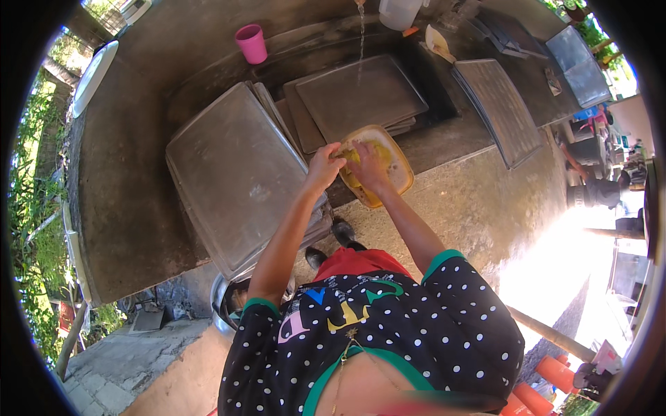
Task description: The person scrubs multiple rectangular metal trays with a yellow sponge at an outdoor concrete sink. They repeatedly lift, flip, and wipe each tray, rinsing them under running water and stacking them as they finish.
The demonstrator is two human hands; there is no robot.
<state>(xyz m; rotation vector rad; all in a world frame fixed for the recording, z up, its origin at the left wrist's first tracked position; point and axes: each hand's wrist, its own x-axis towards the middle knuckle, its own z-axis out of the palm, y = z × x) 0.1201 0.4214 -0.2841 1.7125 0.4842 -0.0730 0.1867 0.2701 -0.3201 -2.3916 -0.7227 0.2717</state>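
Observation:
A yellowish plastic tub sits at the front edge of the concrete sink, with soapy liquid and something yellow inside. My left hand grips its left rim between thumb and fingers. Inside the tub is my right hand, fingers spread over the yellow stuff; whether they hold anything is hidden. Left of the tub lies a big stack of flat metal baking trays. More metal trays rest in the sink basin behind it, under a thin stream of water from a tap.
A pink plastic cup stands on the ledge behind the basin. To the right are a translucent pitcher, a whitish scoop-like item and a leaning stack of trays. A metal bowl is below the left stack. A person appears far right.

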